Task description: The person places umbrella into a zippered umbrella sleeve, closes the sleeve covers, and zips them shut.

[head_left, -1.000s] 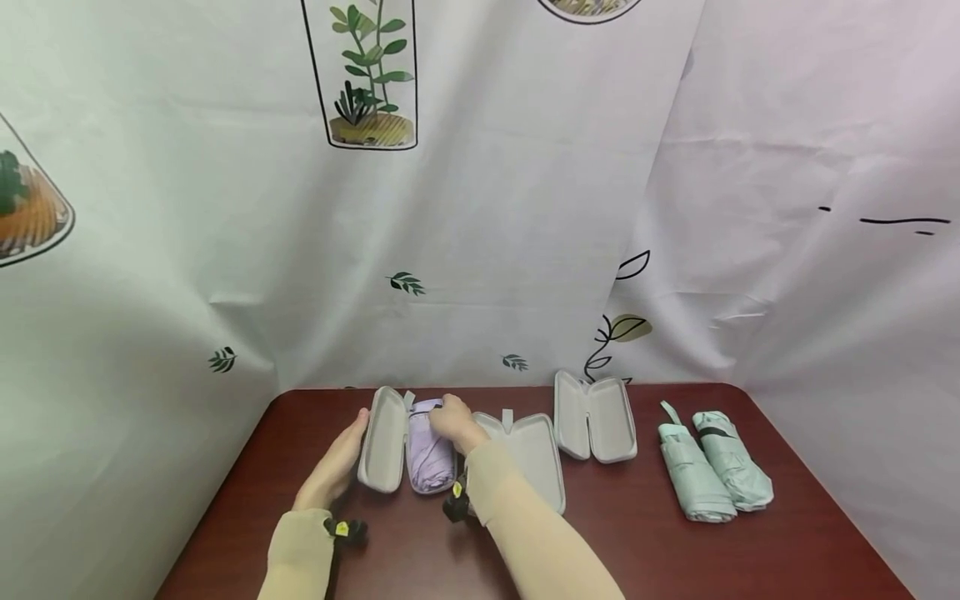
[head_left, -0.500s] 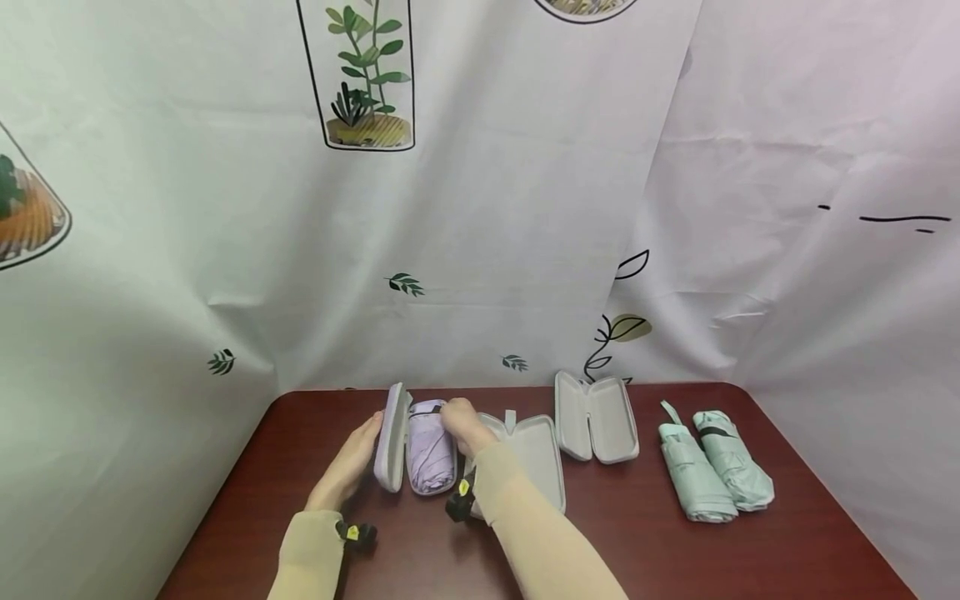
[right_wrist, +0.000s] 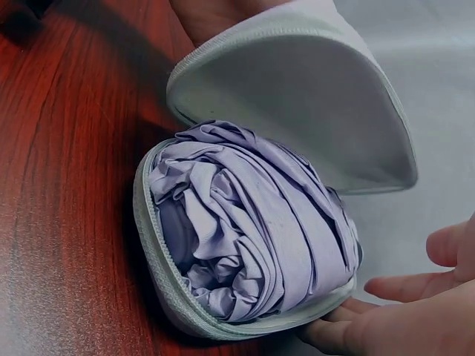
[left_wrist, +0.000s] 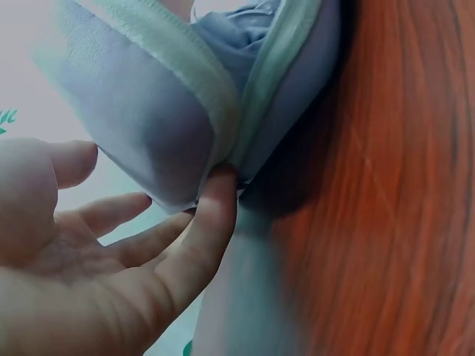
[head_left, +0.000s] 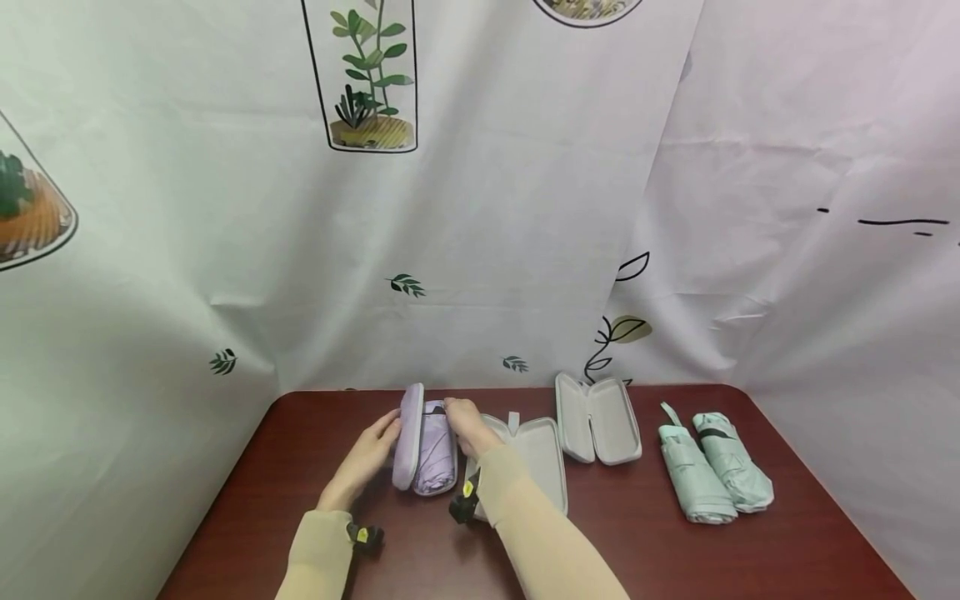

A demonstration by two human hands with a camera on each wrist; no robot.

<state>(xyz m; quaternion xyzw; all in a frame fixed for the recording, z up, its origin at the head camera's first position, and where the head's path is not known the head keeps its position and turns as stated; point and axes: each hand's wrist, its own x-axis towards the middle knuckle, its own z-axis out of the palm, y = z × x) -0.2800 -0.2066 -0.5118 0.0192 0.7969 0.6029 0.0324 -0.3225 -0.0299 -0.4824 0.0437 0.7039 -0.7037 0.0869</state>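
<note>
A lavender zip case (head_left: 407, 440) lies at the left of the table, its lid tilted up over the lower half. A folded lavender umbrella (head_left: 437, 454) fills that lower half; its rolled end shows in the right wrist view. My left hand (head_left: 362, 460) touches the outside of the lid. In the left wrist view its fingers (left_wrist: 206, 230) lie near the hinge side, while the thumb stands apart from the case. Against the right side of the lower half rests my right hand (right_wrist: 415, 315), its fingertips partly hidden by the rim and its thumb free.
Right of the lavender case lies a spread grey-lined case (head_left: 534, 457), partly behind my right forearm. Another opened case (head_left: 596, 419) sits at the back. Two folded mint-green umbrellas, one with a strap (head_left: 696, 475) and one with a dark band (head_left: 735, 462), lie at the right.
My left hand has moved right and swung the lid up from lying flat to leaning over the umbrella. The right hand has shifted off the umbrella's top to the case's right edge.
</note>
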